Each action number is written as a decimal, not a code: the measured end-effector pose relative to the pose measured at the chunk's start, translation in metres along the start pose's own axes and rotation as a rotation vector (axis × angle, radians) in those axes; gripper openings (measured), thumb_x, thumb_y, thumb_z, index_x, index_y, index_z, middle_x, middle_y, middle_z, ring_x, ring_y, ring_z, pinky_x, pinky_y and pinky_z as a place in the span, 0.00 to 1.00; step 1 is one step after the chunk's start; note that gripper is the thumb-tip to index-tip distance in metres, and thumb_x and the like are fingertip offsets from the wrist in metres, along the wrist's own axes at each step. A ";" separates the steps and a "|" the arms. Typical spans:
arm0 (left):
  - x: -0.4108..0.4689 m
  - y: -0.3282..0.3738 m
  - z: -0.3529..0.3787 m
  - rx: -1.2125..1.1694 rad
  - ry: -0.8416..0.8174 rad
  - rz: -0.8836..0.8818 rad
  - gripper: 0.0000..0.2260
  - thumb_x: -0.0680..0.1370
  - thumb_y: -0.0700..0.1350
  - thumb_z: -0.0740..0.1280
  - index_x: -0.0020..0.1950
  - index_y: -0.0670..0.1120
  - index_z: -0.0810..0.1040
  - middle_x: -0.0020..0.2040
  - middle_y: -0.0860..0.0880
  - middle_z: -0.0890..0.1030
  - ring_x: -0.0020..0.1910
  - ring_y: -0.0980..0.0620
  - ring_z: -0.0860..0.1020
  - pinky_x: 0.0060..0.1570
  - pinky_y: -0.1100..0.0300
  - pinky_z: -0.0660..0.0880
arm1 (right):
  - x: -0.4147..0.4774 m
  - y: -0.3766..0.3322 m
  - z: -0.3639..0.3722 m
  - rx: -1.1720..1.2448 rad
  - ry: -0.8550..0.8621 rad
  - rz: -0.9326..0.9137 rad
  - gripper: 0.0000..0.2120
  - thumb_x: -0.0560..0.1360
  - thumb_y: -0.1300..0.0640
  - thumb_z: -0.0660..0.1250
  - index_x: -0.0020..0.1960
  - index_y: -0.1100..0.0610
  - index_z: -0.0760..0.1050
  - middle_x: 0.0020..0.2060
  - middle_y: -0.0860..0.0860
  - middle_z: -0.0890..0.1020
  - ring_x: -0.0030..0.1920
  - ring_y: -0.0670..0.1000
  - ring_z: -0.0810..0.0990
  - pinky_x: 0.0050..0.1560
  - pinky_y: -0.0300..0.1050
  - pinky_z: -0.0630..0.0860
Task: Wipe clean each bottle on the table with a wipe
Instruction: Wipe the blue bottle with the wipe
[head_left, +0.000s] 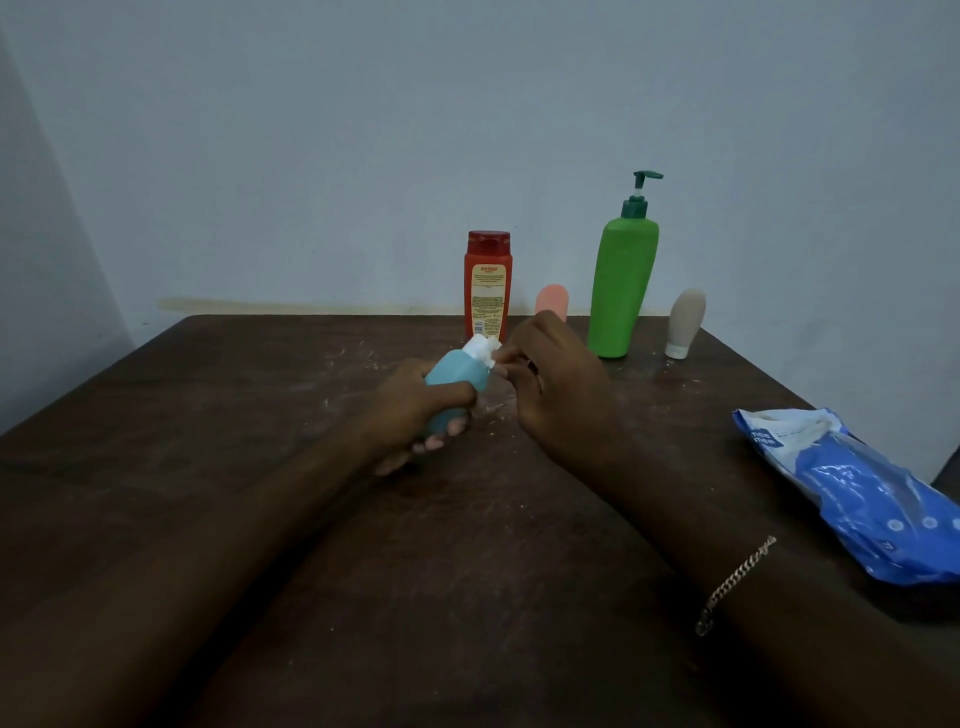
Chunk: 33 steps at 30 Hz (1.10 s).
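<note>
Head view: small teal bottle (451, 382) held tilted over the middle of the table (260, 415), its lower end buried in the fist
Left hand (415, 410): wrapped round that bottle
Right hand (550, 379): fingers pinching a white wipe (480, 351) against the bottle's top, so the cap's hidden
Pink bottle (551, 297): only its top pokes out behind the right hand
Back row: red bottle (487, 286), green pump bottle (623, 286), beige tube (685, 322), all upright
Red label: too blurry to read
Wipes pack (857, 488): blue, far right, cut off by the frame edge
</note>
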<state>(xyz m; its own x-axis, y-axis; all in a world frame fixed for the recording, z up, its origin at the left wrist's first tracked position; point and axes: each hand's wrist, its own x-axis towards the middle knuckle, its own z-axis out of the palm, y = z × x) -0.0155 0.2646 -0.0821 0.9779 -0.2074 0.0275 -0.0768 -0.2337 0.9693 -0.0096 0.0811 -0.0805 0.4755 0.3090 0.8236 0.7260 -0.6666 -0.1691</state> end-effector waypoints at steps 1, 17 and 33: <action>-0.001 -0.001 -0.003 -0.028 0.000 0.015 0.07 0.78 0.42 0.67 0.53 0.40 0.77 0.31 0.47 0.78 0.23 0.53 0.71 0.23 0.62 0.67 | 0.000 0.001 0.000 0.002 0.002 0.023 0.05 0.72 0.66 0.71 0.45 0.59 0.77 0.44 0.48 0.75 0.43 0.43 0.71 0.43 0.33 0.67; -0.006 -0.008 -0.012 0.401 0.117 0.102 0.14 0.72 0.40 0.76 0.53 0.50 0.77 0.46 0.50 0.80 0.44 0.50 0.80 0.46 0.54 0.80 | 0.001 0.009 -0.014 0.454 -0.263 0.289 0.08 0.70 0.61 0.75 0.49 0.56 0.85 0.46 0.46 0.85 0.48 0.44 0.83 0.52 0.48 0.81; -0.007 -0.007 -0.011 0.432 0.109 0.129 0.14 0.70 0.40 0.76 0.54 0.48 0.79 0.44 0.50 0.81 0.40 0.50 0.80 0.39 0.56 0.77 | 0.001 0.014 -0.016 0.561 -0.295 0.369 0.06 0.69 0.65 0.75 0.46 0.59 0.84 0.42 0.49 0.86 0.45 0.47 0.83 0.48 0.43 0.81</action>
<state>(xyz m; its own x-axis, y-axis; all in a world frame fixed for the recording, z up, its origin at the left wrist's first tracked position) -0.0195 0.2778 -0.0862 0.9681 -0.1651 0.1887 -0.2503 -0.5918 0.7662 -0.0071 0.0615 -0.0733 0.7947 0.3539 0.4931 0.6004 -0.3393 -0.7241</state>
